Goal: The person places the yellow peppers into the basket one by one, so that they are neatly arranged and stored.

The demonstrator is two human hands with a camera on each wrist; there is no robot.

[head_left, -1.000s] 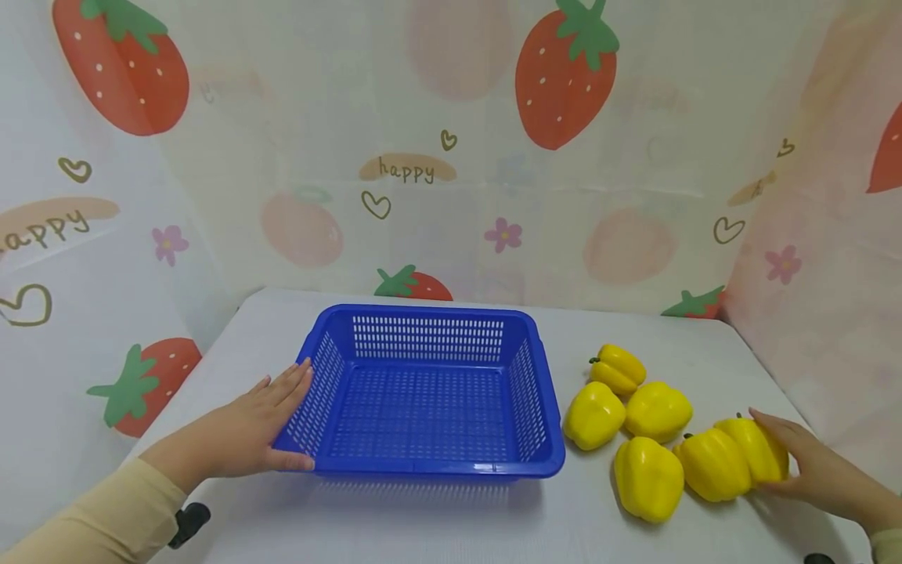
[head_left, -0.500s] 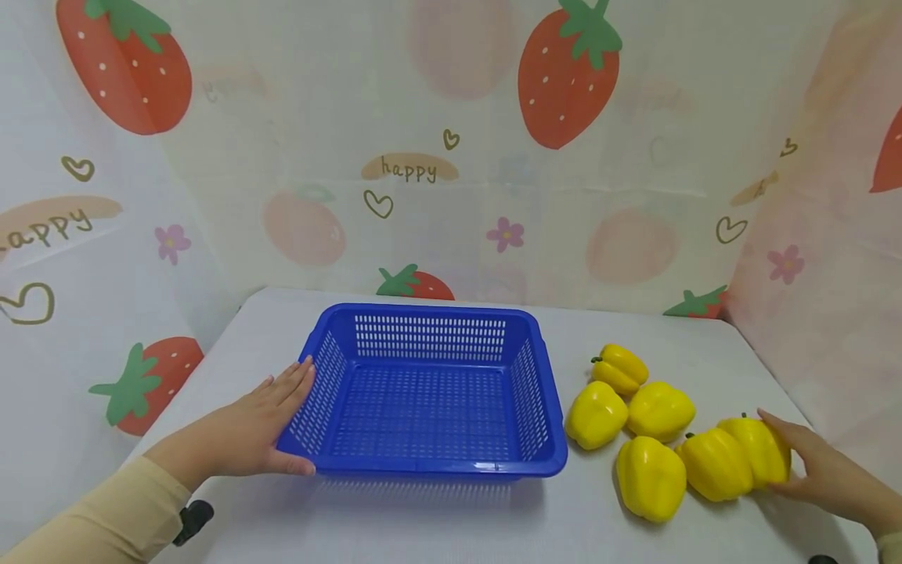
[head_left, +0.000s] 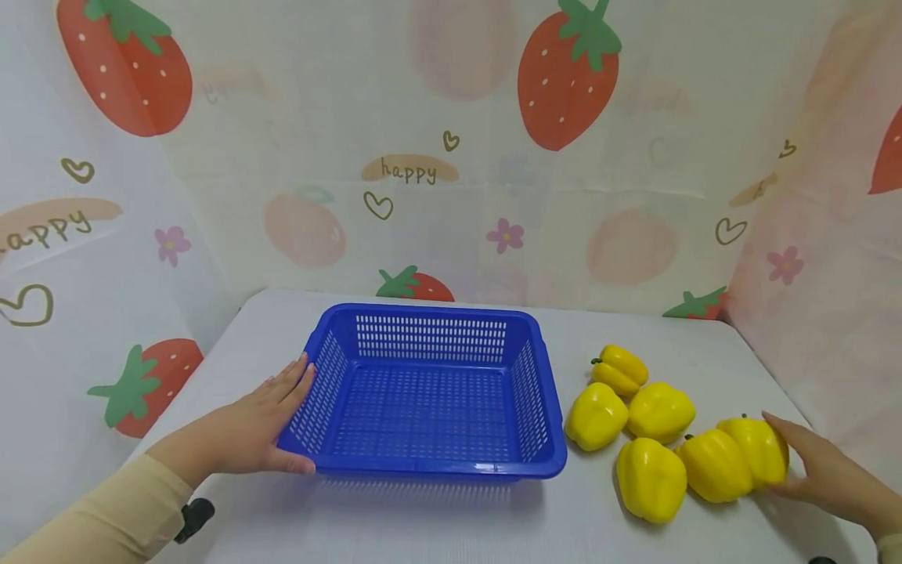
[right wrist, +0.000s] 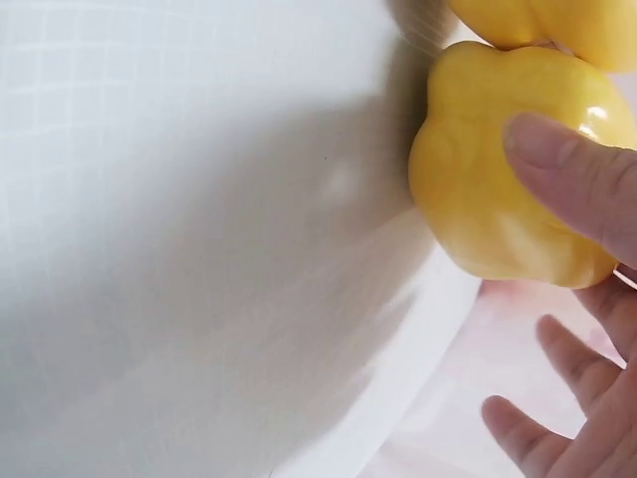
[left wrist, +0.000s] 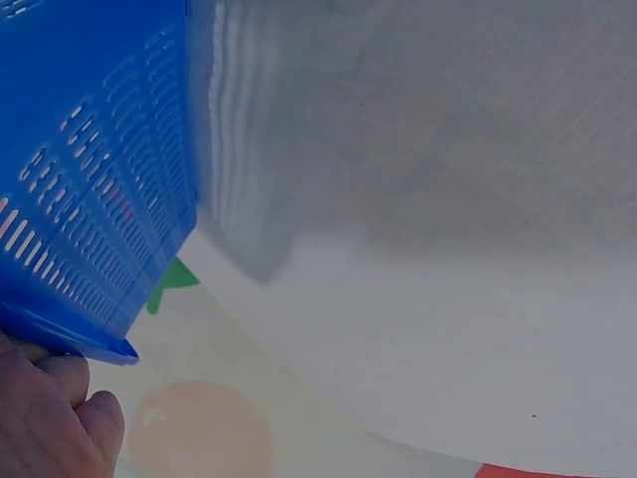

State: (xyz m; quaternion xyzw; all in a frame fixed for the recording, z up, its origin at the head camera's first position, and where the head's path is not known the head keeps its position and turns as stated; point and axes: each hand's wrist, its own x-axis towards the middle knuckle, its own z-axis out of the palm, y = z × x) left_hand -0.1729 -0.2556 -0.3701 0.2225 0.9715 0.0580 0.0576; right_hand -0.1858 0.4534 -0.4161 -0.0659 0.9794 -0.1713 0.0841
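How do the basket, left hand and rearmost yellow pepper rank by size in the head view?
1. Basket
2. Left hand
3. Rearmost yellow pepper; farther from the camera, so true size is unsure.

Three sides enclosed by printed sheeting: back sheet [head_left: 296, 133] cream, left sheet [head_left: 35, 117] white, right sheet [head_left: 853, 313] pink-tinged. Creases seen. Red strawberries [head_left: 568, 82] with green leaves are printed, plus outlined hearts [head_left: 378, 205], purple-pink flowers [head_left: 505, 235] and "happy" lettering [head_left: 409, 170] on tan smears. Faded pink fruit prints [head_left: 631, 247] are scattered between. White counter [head_left: 690, 348] is set against the back sheet, far corners rounded; faint grid texture is picked up by the wrist views. Soft, diffuse light; blurred shadows [right wrist: 199, 189] are cast across the counter.
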